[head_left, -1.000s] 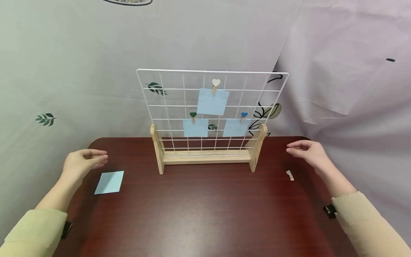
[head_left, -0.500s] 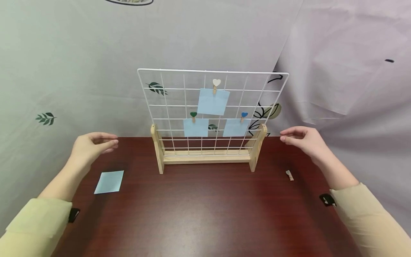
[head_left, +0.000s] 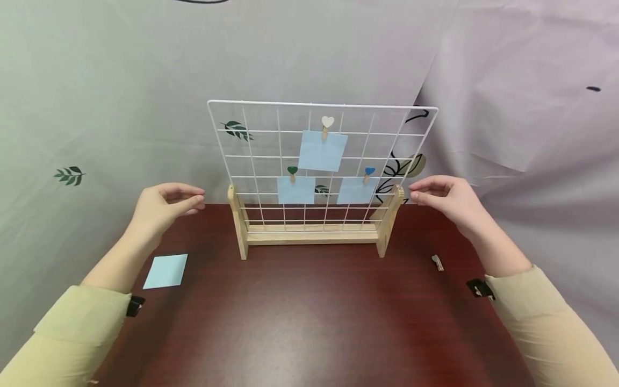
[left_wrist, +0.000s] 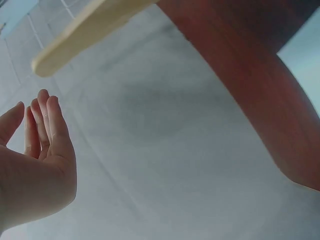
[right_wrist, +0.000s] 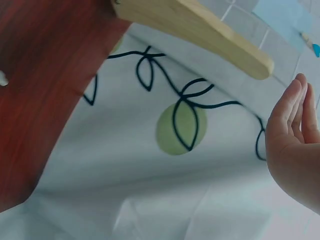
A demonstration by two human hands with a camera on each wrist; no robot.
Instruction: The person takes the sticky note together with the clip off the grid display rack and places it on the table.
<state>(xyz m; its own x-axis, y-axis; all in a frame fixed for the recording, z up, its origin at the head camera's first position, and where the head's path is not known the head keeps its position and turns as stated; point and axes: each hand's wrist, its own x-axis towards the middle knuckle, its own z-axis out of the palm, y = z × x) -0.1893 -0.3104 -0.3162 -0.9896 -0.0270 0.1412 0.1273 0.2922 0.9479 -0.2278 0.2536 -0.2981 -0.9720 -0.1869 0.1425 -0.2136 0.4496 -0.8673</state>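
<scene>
Wire grid [head_left: 309, 104]: standing in a pale wooden stand [head_left: 313, 237] on the dark red tabletop [head_left: 309, 312], showing thin white wires.
Upper note [head_left: 323, 151]: hanging slightly askew, pale blue, from a white-heart clothespin [head_left: 327, 122].
Lower-left note [head_left: 296, 191]: hanging from a green-heart clothespin [head_left: 292, 170].
Lower-right note [head_left: 357, 191]: hanging from a blue-heart clothespin [head_left: 369, 171].
Left hand [head_left: 162, 207]: hovering near the left upright [head_left: 238, 223], fingers relaxing, holding nothing.
Right hand [head_left: 450, 201]: hovering released, just beside the right upright [head_left: 389, 221].
Loose note [head_left: 166, 271]: lying leftward, light blue.
Loose clothespin [head_left: 437, 263]: lying rightward.
</scene>
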